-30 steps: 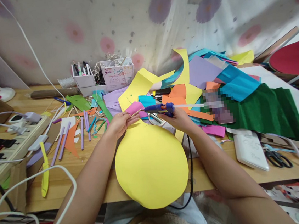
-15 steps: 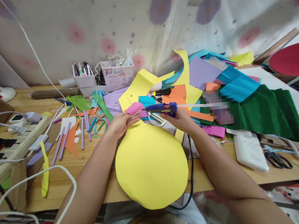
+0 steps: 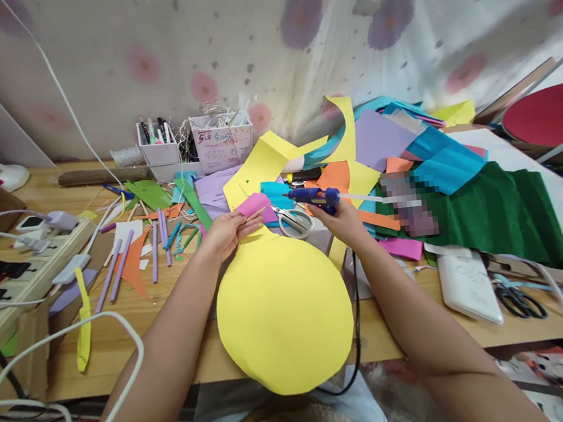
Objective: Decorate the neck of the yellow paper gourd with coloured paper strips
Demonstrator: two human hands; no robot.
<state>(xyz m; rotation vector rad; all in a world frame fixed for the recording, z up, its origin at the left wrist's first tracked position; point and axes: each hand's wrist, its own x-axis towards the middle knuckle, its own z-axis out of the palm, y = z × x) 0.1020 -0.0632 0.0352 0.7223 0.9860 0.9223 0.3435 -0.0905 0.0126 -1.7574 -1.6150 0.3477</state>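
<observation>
My left hand (image 3: 225, 238) is closed on a small piece of pink paper (image 3: 255, 205), with a thin stick along its lower edge. In my right hand (image 3: 341, 221) is a blue hot glue gun (image 3: 314, 198), a long pale glue stick jutting from its rear. Its nozzle points left and stands apart from the pink paper. Below both hands a large yellow paper disc (image 3: 285, 314) overhangs the table's front edge, its top near my left fingers. Scissors with pale handles (image 3: 297, 223) lie between my hands.
Coloured paper and green felt (image 3: 504, 221) pile up at the right, beside a white power bank (image 3: 469, 285) and black scissors (image 3: 519, 299). Leftward lie purple paper strips (image 3: 122, 264) and a power strip (image 3: 32, 284) with cables. A pen box (image 3: 158, 150) stands at the back.
My right hand has drawn the glue gun to the right, so its nozzle has left the pink paper. The pale-handled scissors show more fully. My left hand stays put.
</observation>
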